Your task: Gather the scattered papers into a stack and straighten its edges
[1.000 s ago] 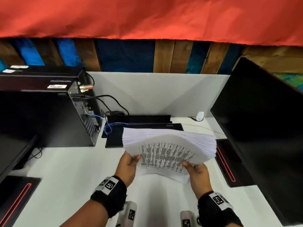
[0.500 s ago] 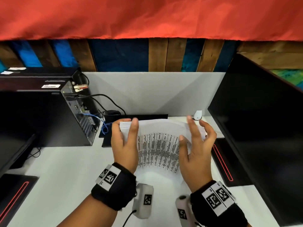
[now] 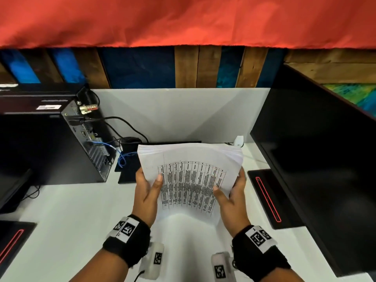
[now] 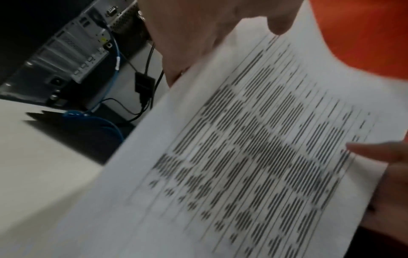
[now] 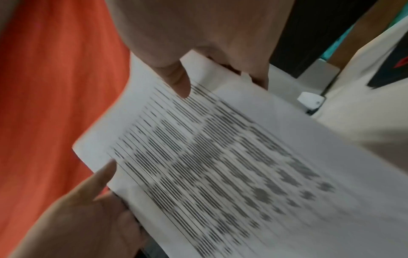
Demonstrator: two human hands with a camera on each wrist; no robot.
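1. Head view: the paper stack [image 3: 189, 180] was held upright above the white desk [image 3: 67, 216], near edge low, printed table facing the person. The left hand [image 3: 147, 192] gripped its left edge, thumb on the front sheet and fingers behind; the right hand [image 3: 232, 198] mirrored this on the right edge. Gripping both sides probably keeps the sheets loose enough to settle while squaring. The top edges looked slightly fanned at the right corner, so alignment is judged unfinished. A computer tower [image 3: 50, 145] stood to the left and a dark monitor [image 3: 317, 159] to the right, both apart from the stack.

2. Left wrist view: blurred. The stack [image 4: 253, 157] filled the frame; the left hand [image 4: 198, 38] pinched its edge, thumb over the front. A right fingertip [image 4: 379, 153] touched the opposite edge. A blue cable [image 4: 114, 66] ran from the tower behind.

3. Right wrist view: also blurred. The right hand [image 5: 198, 43] pinched the stack [image 5: 220, 165], thumb on the printed face; the left hand [image 5: 88, 209] held the far edge. Whether the bottom edge touched the desk could not be told.
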